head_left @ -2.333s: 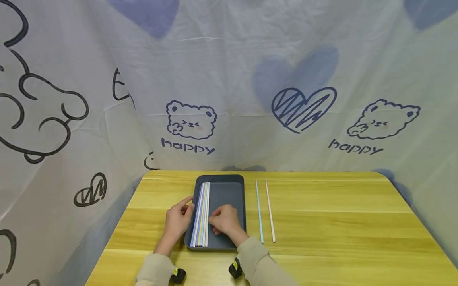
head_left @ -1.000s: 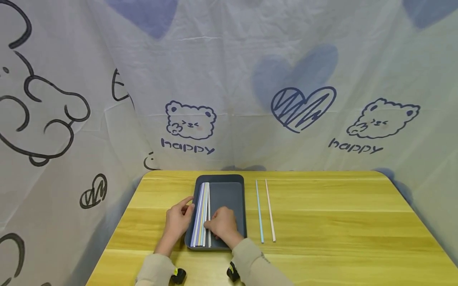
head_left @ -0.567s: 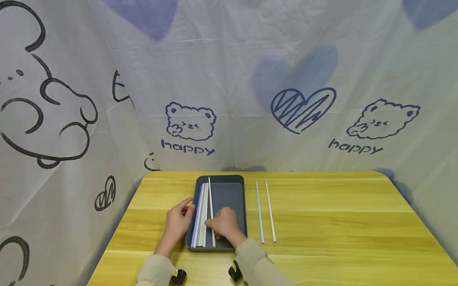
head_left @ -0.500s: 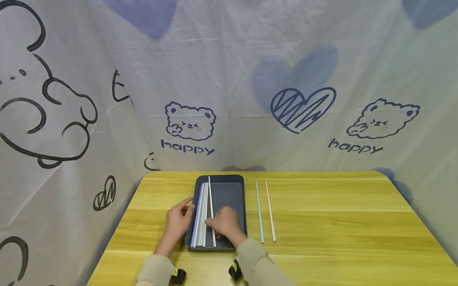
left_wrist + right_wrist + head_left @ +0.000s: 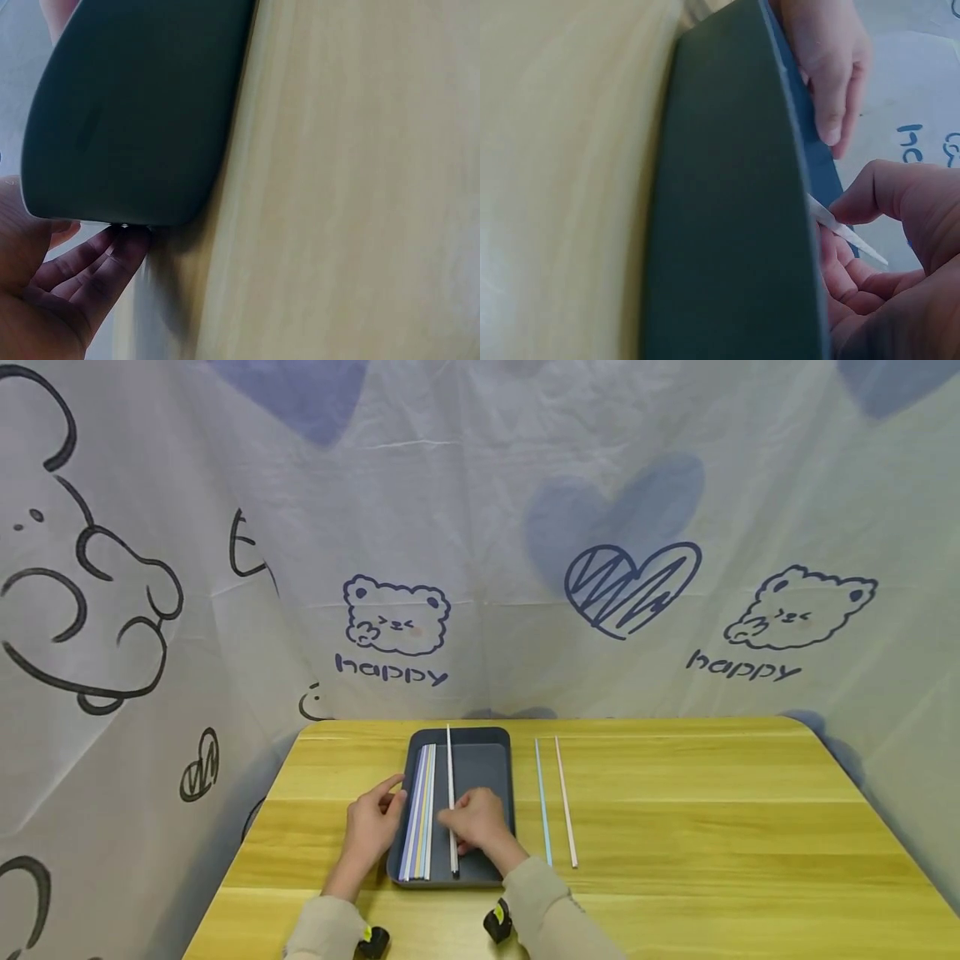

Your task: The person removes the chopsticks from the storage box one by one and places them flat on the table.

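Note:
My right hand [image 5: 482,820] pinches a thin white chopstick [image 5: 451,768] between thumb and fingers, over the inside of a dark grey tray [image 5: 480,777]. The chopstick's far end overlaps the tray's back rim. In the right wrist view its white end [image 5: 862,246] sticks out past the thumb. My left hand [image 5: 371,818] grips the tray's left wall; the left wrist view has its fingers [image 5: 112,277] against the outside of that wall. Several pastel chopsticks [image 5: 417,814], purple, white, yellow and blue, lie side by side along the left inside of the tray.
To the right of the tray, a blue chopstick [image 5: 543,802] and a pink chopstick [image 5: 566,802] lie on the wooden table [image 5: 712,843]. A printed white cloth [image 5: 510,635] hangs behind the table.
The right hand has drawn the white chopstick away from the row, to the right, and its far end has come up over the back rim. The left hand stays at the tray's left side.

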Demonstrator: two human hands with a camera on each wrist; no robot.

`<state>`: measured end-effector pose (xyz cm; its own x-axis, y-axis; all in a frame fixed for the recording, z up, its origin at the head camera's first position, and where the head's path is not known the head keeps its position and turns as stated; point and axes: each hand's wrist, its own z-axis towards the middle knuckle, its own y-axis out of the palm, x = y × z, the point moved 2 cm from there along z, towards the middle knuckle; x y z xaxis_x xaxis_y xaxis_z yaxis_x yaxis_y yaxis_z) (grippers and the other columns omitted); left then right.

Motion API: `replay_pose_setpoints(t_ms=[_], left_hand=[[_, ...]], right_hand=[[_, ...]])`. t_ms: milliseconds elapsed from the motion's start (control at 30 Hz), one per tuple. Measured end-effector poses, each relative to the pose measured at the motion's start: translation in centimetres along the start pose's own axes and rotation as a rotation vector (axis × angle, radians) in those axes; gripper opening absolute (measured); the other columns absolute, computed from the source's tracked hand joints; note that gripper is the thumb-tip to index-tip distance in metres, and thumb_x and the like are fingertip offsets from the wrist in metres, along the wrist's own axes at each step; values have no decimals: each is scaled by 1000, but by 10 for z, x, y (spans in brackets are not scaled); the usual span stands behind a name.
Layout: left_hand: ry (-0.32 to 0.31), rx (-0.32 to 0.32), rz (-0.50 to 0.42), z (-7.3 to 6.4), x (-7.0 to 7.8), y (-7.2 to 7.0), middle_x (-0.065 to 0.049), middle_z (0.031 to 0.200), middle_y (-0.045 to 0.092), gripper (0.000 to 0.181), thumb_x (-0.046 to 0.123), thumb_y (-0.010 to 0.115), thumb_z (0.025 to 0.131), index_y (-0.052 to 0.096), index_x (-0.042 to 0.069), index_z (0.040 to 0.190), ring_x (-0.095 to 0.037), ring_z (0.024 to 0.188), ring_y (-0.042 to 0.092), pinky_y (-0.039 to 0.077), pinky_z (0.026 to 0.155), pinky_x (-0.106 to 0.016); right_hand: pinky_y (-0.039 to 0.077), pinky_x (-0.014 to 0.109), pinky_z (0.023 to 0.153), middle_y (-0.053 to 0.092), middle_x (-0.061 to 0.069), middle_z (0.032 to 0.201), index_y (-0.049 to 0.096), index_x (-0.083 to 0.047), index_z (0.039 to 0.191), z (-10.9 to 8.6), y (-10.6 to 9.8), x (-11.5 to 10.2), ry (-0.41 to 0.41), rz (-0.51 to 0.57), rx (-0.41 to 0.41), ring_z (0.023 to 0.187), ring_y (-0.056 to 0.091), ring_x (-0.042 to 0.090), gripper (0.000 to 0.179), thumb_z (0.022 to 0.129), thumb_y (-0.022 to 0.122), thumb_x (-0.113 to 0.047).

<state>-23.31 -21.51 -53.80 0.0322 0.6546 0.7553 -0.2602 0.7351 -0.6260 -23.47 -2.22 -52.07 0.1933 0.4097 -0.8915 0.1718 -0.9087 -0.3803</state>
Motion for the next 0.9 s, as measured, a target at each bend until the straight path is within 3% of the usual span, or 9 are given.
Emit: replay_pose_setpoints(t_ms=[233, 567, 900], left_hand=[[13, 15, 6, -1, 0, 0, -13, 90, 77, 34, 12, 70, 102, 72, 7, 135, -15, 74, 65, 51, 64, -23], [30, 20, 2, -1, -1, 1, -13, 88, 77, 34, 11, 70, 101, 72, 6, 135, -13, 71, 62, 49, 60, -22], [25, 11, -3, -2, -1, 1, -14, 91, 78, 34, 11, 69, 102, 71, 6, 135, -14, 73, 65, 50, 62, -22]], right_hand=[[61, 40, 51, 57, 0, 58, 65, -6, 76, -2, -14, -6, -29, 22, 8, 42, 58, 12, 13, 82, 75, -11], [62, 43, 55, 62, 4, 67, 68, -2, 85, -3, -40, -11, -63, 21, 88, 43, 59, 13, 10, 83, 73, -11], [58, 31, 48, 58, 0, 63, 70, -2, 87, 1, -63, -2, -43, 105, 139, 46, 58, 10, 10, 84, 70, -12]])
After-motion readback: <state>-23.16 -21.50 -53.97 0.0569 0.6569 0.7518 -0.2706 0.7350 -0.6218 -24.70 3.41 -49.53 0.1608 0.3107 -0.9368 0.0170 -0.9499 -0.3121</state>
